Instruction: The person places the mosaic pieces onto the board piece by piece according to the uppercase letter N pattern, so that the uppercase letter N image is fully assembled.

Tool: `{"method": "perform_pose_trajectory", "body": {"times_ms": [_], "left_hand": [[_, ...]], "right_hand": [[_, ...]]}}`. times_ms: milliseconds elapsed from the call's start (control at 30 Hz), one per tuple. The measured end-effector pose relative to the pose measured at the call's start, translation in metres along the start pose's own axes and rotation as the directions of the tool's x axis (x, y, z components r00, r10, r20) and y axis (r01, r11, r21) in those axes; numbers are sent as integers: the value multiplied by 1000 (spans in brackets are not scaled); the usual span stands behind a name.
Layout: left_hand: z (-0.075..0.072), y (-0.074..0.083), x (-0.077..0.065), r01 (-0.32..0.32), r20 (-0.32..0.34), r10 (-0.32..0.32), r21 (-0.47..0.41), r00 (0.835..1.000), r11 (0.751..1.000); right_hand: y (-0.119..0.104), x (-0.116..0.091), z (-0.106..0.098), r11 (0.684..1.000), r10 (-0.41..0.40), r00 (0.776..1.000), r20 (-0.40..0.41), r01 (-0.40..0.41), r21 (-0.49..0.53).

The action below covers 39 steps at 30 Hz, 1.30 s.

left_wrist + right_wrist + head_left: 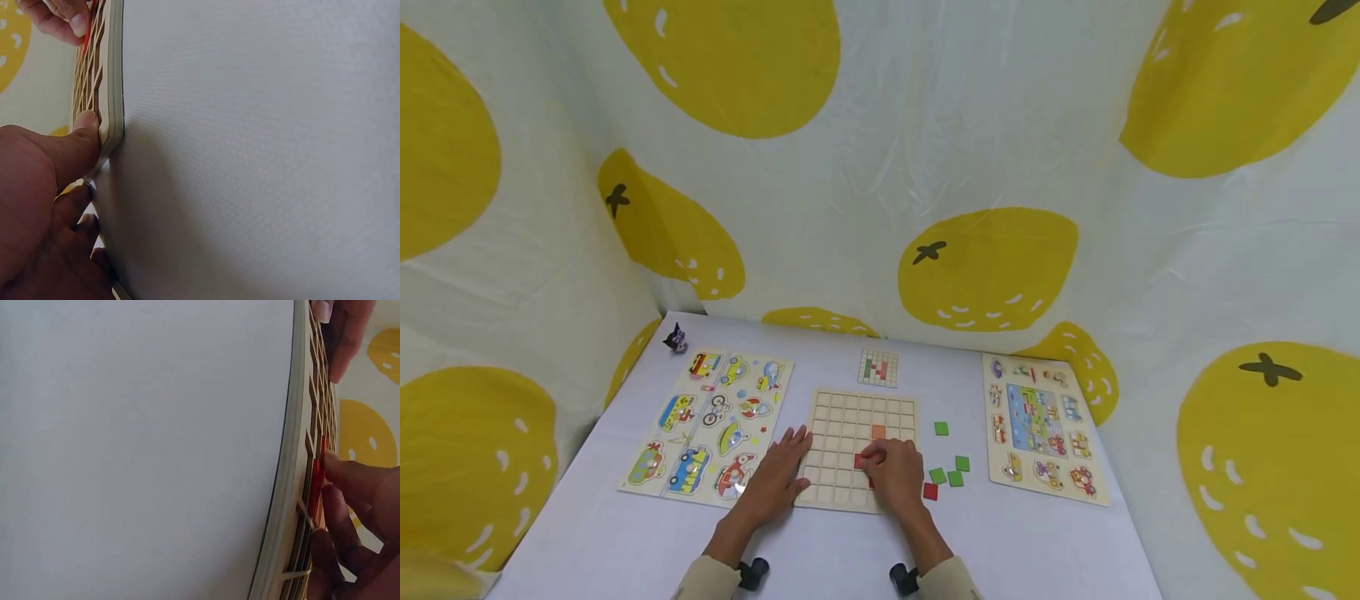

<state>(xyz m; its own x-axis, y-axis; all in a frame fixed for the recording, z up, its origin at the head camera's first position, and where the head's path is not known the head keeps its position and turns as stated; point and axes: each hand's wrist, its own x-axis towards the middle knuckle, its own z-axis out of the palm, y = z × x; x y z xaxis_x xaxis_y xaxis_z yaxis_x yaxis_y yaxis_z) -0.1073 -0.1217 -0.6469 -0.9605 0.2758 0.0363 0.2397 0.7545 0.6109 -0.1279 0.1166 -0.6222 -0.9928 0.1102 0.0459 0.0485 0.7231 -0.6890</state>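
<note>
A wooden grid board [831, 442] lies in the middle of the table. My left hand [781, 468] rests along its left side with fingers stretched out, the thumb [86, 125] on the frame by the near corner. Over the right half of the board, my right hand [895, 475] pinches a red square tile [858, 461] at the grid between thumb and fingertips. Another red tile [314, 490] lies in the grid under that hand's fingers, mostly hidden from the head view. An orange tile [877, 432] sits just beyond the fingers.
Several green tiles [942, 428] and a red tile [931, 492] lie right of the board. Behind it is a small pattern card [877, 367]. Picture puzzle boards stand left [707, 425] and right [1045, 429]. A small dark figurine [675, 338] is at the back left.
</note>
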Motion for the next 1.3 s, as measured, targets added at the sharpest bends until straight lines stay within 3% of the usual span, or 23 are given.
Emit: {"method": "perform_pose_trajectory", "body": {"times_ms": [300,600,900,1300], "left_hand": [[1,-1,0,-5,-6,5,1,1000,1000],[0,0,-1,-22,-20,22,1,1000,1000],[-1,2,-2,-23,-16,23,4,1000,1000],[-1,1,-2,-15,-6,15,6,1000,1000]], "right_hand": [[23,0,-22,989,21,1000,17,-23,144],[56,-18,-54,986,93,996,14,-94,138],[81,-41,-70,997,75,997,10,-75,-32],[87,-50,-75,993,17,997,-71,-26,-116]]}}
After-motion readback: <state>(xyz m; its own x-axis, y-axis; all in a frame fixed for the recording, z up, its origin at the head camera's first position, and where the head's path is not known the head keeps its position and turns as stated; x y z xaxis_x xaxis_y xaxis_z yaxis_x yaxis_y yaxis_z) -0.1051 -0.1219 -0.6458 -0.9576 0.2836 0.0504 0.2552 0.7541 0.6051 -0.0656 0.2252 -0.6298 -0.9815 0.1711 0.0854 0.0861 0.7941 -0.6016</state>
